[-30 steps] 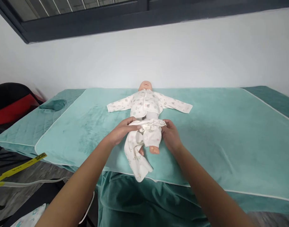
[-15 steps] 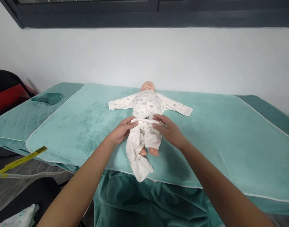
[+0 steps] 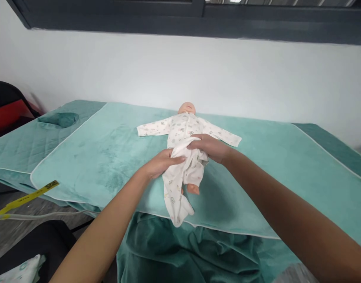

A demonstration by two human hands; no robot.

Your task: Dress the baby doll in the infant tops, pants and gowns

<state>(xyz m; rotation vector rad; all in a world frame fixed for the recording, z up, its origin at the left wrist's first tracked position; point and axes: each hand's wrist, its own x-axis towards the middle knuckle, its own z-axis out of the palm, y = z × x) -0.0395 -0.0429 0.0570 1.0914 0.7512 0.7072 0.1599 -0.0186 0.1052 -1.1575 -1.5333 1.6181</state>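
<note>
A baby doll (image 3: 186,109) lies on its back on a teal blanket (image 3: 109,157), dressed in a white printed top (image 3: 183,127) with sleeves spread. White printed trousers (image 3: 180,184) cover its legs; one bare foot (image 3: 193,189) pokes out and an empty trouser leg hangs toward the blanket's near edge. My left hand (image 3: 159,163) pinches the trousers' waist at the doll's left hip. My right hand (image 3: 208,146) grips the waistband fabric over the doll's belly, fingers curled round it.
The blanket lies on a darker teal quilted bed (image 3: 27,145) against a white wall. A small teal pillow (image 3: 60,119) sits at the far left. A red and black object (image 3: 6,112), a yellow tape (image 3: 27,196) and a white cloth (image 3: 24,269) are at the left.
My right hand moved up and left across the doll's belly, pulling the waistband higher. The left hand shifted slightly right, still on the trousers. The view tilted a little.
</note>
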